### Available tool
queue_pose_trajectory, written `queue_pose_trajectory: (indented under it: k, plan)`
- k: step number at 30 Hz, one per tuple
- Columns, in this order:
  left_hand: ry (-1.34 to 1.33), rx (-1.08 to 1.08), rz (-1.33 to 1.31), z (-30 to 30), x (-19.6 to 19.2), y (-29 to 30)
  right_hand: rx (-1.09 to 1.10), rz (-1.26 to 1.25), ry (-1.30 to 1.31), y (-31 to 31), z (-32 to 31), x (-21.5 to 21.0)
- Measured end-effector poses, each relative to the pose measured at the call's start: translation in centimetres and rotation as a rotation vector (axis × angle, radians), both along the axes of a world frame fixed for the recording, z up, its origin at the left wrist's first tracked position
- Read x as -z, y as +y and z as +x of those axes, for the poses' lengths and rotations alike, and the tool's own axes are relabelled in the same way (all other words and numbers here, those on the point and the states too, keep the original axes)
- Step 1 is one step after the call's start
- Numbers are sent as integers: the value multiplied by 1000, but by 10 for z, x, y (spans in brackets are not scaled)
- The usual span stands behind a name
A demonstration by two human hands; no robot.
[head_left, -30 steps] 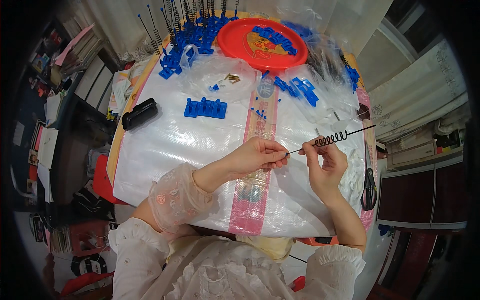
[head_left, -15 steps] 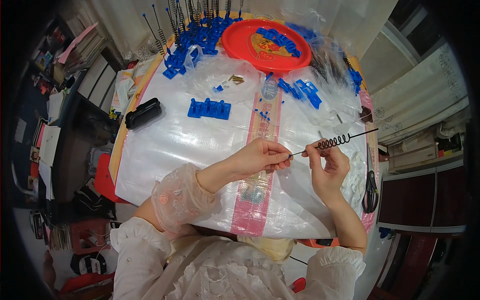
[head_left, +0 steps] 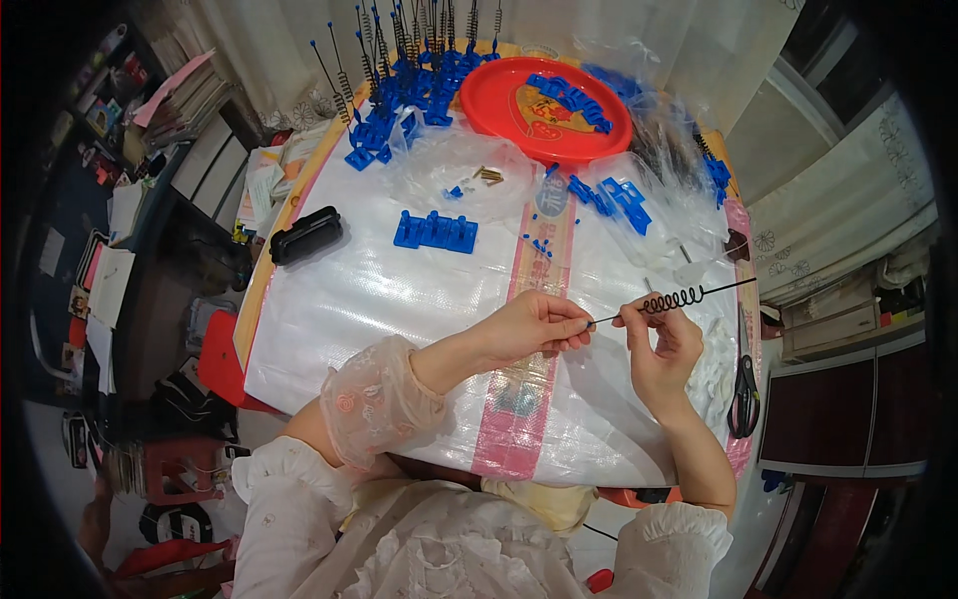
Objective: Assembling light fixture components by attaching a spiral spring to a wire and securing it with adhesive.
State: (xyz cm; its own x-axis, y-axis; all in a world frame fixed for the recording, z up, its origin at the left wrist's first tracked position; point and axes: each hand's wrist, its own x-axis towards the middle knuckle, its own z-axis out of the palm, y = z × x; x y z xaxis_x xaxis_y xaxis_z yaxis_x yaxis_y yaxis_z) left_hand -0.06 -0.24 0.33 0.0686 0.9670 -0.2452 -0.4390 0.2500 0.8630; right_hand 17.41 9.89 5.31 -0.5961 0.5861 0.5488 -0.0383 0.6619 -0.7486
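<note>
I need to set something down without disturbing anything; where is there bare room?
The widest bare patch of glossy white sheet lies between the oblong black case, the pronged blue plastic piece and the left hand. A smaller one lies between the forearms. Crowded: the far side, with black coil springs on blue plastic bases, a round red tray and clear plastic bags.

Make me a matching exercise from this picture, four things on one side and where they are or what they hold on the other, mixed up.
Things:
1. Black coiled rod
2. Red tray
3. Scissors
4. Black case

Places or states:
A. Near the white sheet's left edge
B. Holding blue parts
C. Near the sheet's right edge
D. Between left hand and right hand

Pairs: 1-D, 2-B, 3-C, 4-A
</note>
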Motion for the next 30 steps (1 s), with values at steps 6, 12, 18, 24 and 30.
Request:
queue_pose_trajectory:
  k: [6, 12, 18, 24, 30]
  plan:
    - [-4, -11, -2, 1, 0, 1, 23, -56, -8, -1, -1, -3]
    - [-73, -44, -14, 2, 3, 2, 21, -49, -9, 2, 0, -2]
    - [-82, -51, -18, 2, 4, 2, 27, -43, -3, 4, -1, -1]
    - [-55, -34, 13, 2, 9, 3, 19, -58, -7, 3, 1, -1]
    - [-94, -19, 6, 0, 10, 3, -10, -75, 23, -2, -2, 3]
